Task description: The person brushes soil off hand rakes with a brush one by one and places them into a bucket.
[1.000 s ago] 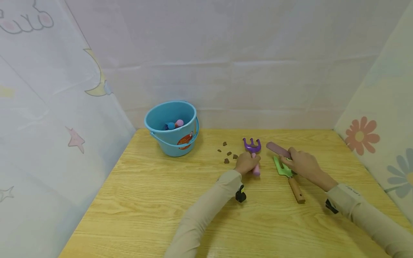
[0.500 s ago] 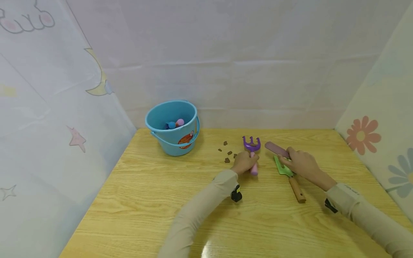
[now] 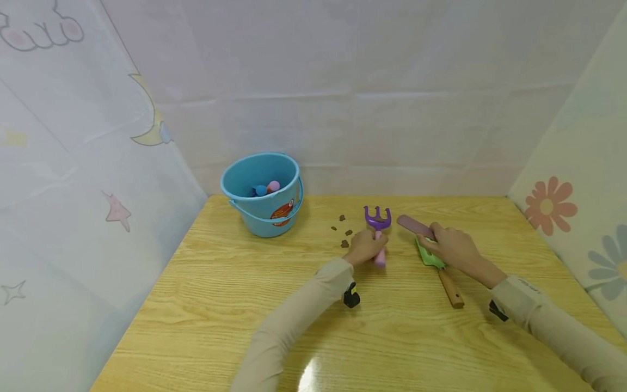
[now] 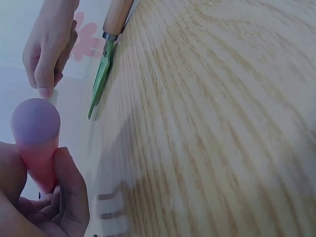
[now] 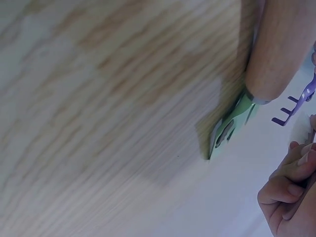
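My left hand (image 3: 364, 246) grips the pink handle (image 4: 39, 128) of a small rake, whose purple head (image 3: 377, 222) points away from me. A brown bit lies on that head. The tines' shadow falls on the table in the left wrist view, so the rake is raised off it. My right hand (image 3: 453, 247) holds a long mauve brush (image 3: 413, 226) by its near end. Its pale, bristle-like underside (image 5: 298, 131) shows only blurrily in the right wrist view. Beneath the right hand lies a slotted green garden tool (image 3: 431, 257) with a wooden handle (image 3: 450, 288).
A light blue bucket (image 3: 266, 218) stands at the back left, with blue and pink round-ended things (image 3: 266, 188) inside. Several brown bits (image 3: 344, 244) lie between bucket and rake. Printed cloth walls (image 3: 313, 109) enclose the wooden table (image 3: 220, 305) at the back and sides.
My left hand has moved slightly left with the rake. The right hand has shifted a little left with the brush, following the rake. The garden tool and bucket stay put.
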Demonstrator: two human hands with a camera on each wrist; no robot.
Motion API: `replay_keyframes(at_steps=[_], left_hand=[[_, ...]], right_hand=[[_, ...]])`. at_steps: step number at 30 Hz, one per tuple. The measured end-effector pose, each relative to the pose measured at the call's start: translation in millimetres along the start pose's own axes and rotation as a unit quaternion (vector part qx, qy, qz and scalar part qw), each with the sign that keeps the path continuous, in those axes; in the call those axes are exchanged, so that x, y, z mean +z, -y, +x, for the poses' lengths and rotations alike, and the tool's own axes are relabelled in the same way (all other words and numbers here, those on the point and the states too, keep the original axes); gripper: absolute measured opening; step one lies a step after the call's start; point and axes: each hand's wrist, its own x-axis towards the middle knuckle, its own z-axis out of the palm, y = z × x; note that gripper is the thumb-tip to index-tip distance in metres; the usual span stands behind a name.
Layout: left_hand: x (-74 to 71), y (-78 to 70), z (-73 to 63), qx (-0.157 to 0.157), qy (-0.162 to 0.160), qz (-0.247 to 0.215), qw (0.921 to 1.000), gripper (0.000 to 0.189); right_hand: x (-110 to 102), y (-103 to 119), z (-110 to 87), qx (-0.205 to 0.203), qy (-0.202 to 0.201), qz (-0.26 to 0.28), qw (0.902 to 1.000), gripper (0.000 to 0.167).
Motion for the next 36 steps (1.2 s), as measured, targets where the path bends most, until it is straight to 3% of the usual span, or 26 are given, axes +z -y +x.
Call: replay_keyframes(at_steps=[8, 17, 23, 36], left_hand=[[-9.6, 1.8, -1.1, 0.027, 0.006, 0.014, 0.9995, 0.043], [-21.7, 4.3, -6.6, 0.026, 0.025, 0.01, 0.9993, 0.034], [-31.0, 8.7, -15.5, 0.049, 0.048, -0.018, 0.9975, 0.03], [-47.0, 13.2, -27.5, 0.031, 0.052, 0.006, 0.9981, 0.036]], right_hand=[[-2, 11, -0.1, -0.023, -0.007, -0.005, 0.9997, 0.04], [-3, 23, -0.8, -0.034, -0.016, -0.005, 0.9993, 0.038], [-1, 25, -1.8, -0.054, -0.035, -0.013, 0.9978, 0.034], [-4, 39, -2.6, -0.067, -0.034, 0.009, 0.9971, 0.035]])
